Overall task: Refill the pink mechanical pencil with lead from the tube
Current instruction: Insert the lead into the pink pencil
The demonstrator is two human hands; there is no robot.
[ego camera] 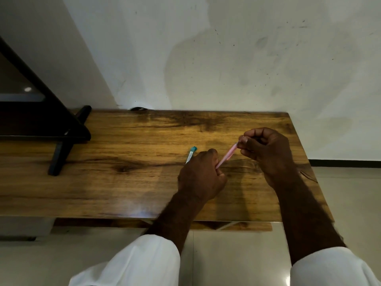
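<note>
The pink mechanical pencil [226, 155] slants up to the right above the wooden table [127, 162]. My left hand [201, 177] is closed around its lower end. My right hand [266, 150] pinches its upper end between thumb and fingertips. A teal-capped lead tube [191, 154] pokes out behind my left hand, partly hidden by the knuckles; I cannot tell whether that hand holds it or it lies on the table. The pencil's tips are hidden inside my fingers.
A black stand with angled legs [61, 145] sits on the table's left side, below a dark frame. A white wall rises right behind the table. The table's right edge [305, 162] runs just past my right hand, with tiled floor beyond.
</note>
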